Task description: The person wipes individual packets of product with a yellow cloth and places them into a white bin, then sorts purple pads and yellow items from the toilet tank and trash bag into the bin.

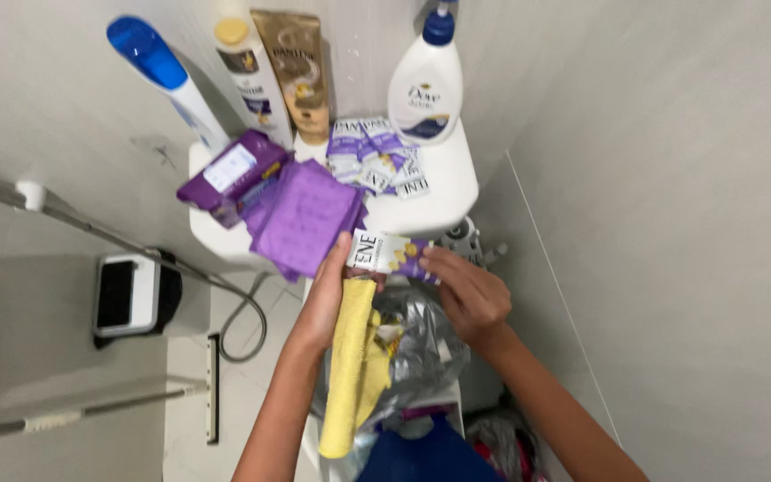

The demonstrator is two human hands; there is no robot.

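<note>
Left hand: the left hand [327, 299] pinches the left end of a small sachet [385, 253] between thumb and fingers, and the same hand also clamps a yellow cloth [350, 366] that hangs down along the forearm.
Right hand: the right hand [466, 295] has its fingertips closed on the sachet's right end, so both hands grip the one packet.
Where the sachet is: in the air just in front of the white shelf [439, 201], below the shelf's front edge and above a crumpled silver bag [421, 344].
Long axis: the sachet lies crosswise, its length running from the left hand to the right hand, flat face up toward the camera.
Which hand is nearer: both touch it; the left hand covers the white end, the right hand the purple end.
Direction to the rest: the loose pile of sachets [377, 156] lies up and away from the hands, on the shelf, near but apart from the held one.
Counts: one sachet in hand; the pile holds several, perhaps five or six, overlapping too much to count surely.
Purple packs: one wrapped purple packet [234, 174] and a stack of flat purple pads [305, 214] at the shelf's left, just beside the left hand.
Bottles: four at the back, a blue-capped bottle [167, 76], a yellow-capped bottle [247, 71], a gold tube [296, 67] and a white pump bottle [426, 85].
</note>
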